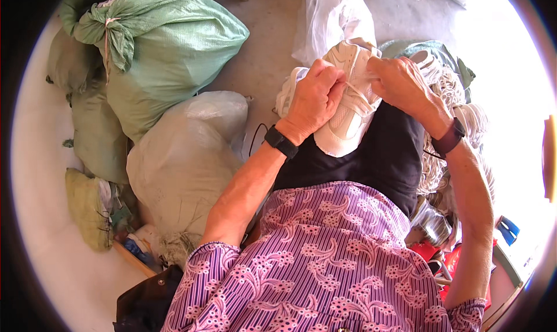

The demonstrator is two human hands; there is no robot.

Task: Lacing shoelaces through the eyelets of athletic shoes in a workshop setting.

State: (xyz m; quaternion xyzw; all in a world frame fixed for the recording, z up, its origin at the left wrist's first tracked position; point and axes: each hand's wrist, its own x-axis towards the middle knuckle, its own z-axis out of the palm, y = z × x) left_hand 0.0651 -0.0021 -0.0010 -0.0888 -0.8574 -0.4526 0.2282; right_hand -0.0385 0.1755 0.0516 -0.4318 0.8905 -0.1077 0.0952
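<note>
A white sneaker (339, 133) rests on my lap over dark trousers, its toe toward me and its opening away. Pale shoelaces (358, 104) cross its tongue. On its left side my left hand (316, 98) is closed, thumb and forefinger pinching a shoelace near the eyelets. My right hand (405, 87) is closed too, its fingers pinched at the right edge of the upper with a bit of lace at the tips. Each wrist wears a dark band. Just left of my left hand, another white shoe (285, 94) shows partly behind it.
Bundles of pale laces (445, 91) hang or lie at my right. A clear plastic bag (336, 13) stands beyond the sneaker. Large green sacks (168, 47) and a whitish sack (185, 152) fill the left. A blue clip-like object (508, 230) lies at far right.
</note>
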